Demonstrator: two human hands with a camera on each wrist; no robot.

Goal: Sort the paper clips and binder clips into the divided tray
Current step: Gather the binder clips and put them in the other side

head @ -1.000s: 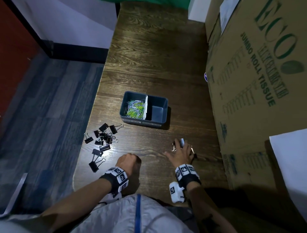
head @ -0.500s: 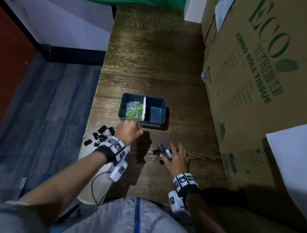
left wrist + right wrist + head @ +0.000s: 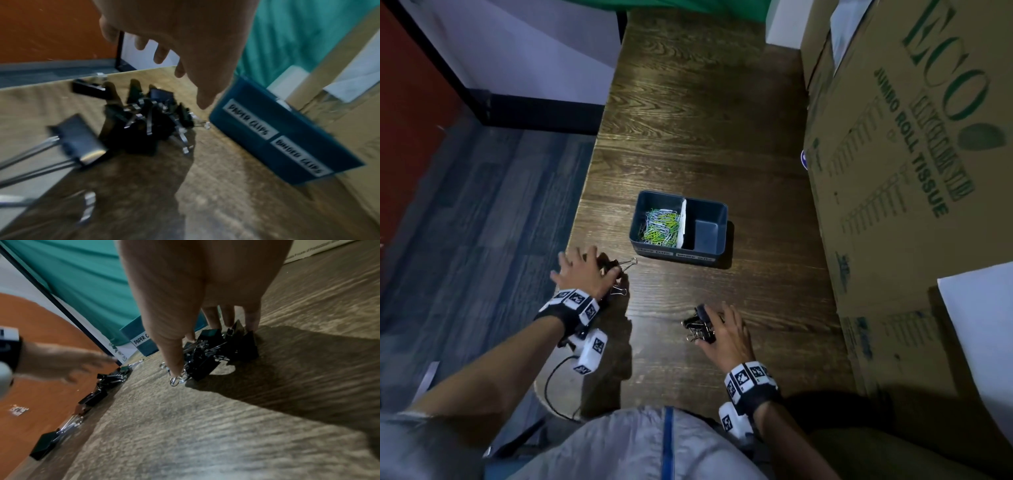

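A dark blue divided tray (image 3: 678, 255) stands mid-table. Its left compartment holds several coloured paper clips (image 3: 659, 228); the right compartment looks empty. My left hand (image 3: 585, 270) hovers with fingers spread over a pile of black binder clips (image 3: 626, 263) at the table's left edge. In the left wrist view the hand (image 3: 185, 48) is above the pile (image 3: 148, 123), touching none, with the labelled tray (image 3: 287, 146) to its right. My right hand (image 3: 726, 335) grips a small cluster of binder clips (image 3: 697, 325) on the table, thumb (image 3: 174, 366) on the near side, fingers behind the cluster (image 3: 205, 360).
A tall cardboard box (image 3: 911, 171) walls the table's right side, with a white sheet (image 3: 983, 325) in front of it. The table's left edge (image 3: 582, 212) drops to a grey floor. A black cable (image 3: 551, 387) hangs near my left wrist.
My left hand rose from near my body, passed toward the tray, then swung left over the pile with fingers spread. My right hand dragged its cluster of clips leftward along the table.
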